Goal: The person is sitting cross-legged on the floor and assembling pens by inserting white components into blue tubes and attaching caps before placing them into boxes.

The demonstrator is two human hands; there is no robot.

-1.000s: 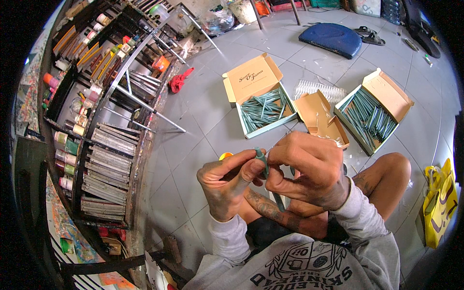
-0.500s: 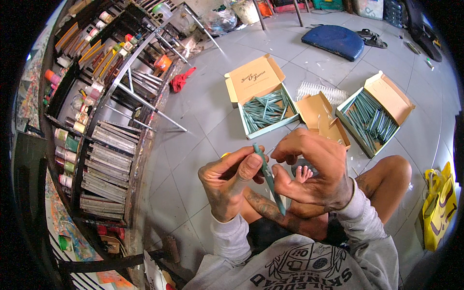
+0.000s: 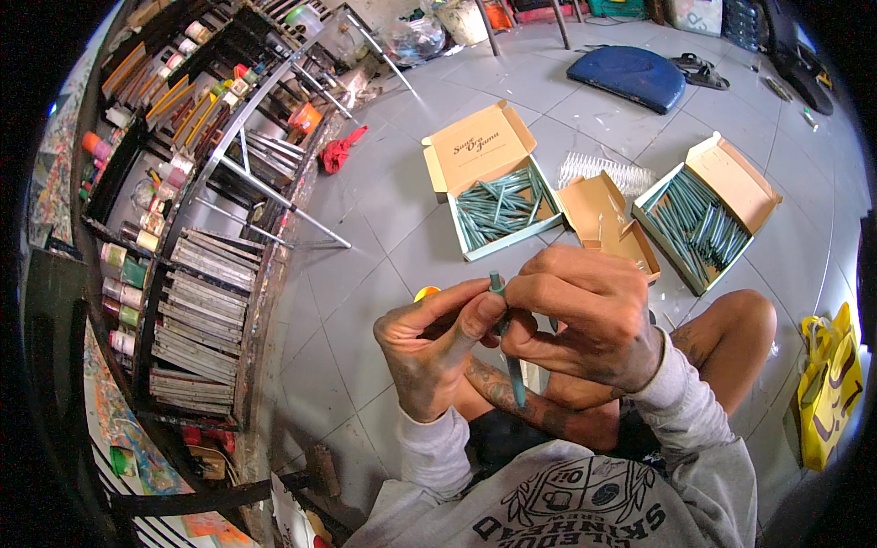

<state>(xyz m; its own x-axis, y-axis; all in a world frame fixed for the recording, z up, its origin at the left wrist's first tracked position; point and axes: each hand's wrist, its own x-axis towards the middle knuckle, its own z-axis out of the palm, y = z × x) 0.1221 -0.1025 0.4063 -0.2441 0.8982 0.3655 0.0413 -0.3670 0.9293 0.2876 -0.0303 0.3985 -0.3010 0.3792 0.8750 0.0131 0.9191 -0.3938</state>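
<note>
A dark green pen (image 3: pixel 517 382) is held above my crossed legs, its lower end slanting down toward me. My left hand (image 3: pixel 422 352) pinches it near the top between thumb and fingers. My right hand (image 3: pixel 589 310) is closed on its side, fingers and thumb pressed against the barrel; my fingers hide its middle. Beyond my hands lies an open cardboard box (image 3: pixel 477 146) with many similar green pens (image 3: pixel 498 212). Farther right is a second open box (image 3: pixel 735 178) of green pens. A smaller open brown box (image 3: pixel 598 203) lies between them.
Clear ribbed plastic pieces (image 3: pixel 598 172) lie behind the small box. At left stands a shelf with paint jars (image 3: pixel 142 236) and stacked frames (image 3: pixel 201 320), beside a metal frame (image 3: pixel 301 217). A red cloth (image 3: pixel 343 149), blue seat pad (image 3: pixel 628 78), sandals (image 3: pixel 703 73) and yellow bag (image 3: pixel 829 388) are around.
My right hand, apart with its fingers spread beside the pen, has moved left and closed on it. The pen's lower end has shifted slightly left.
</note>
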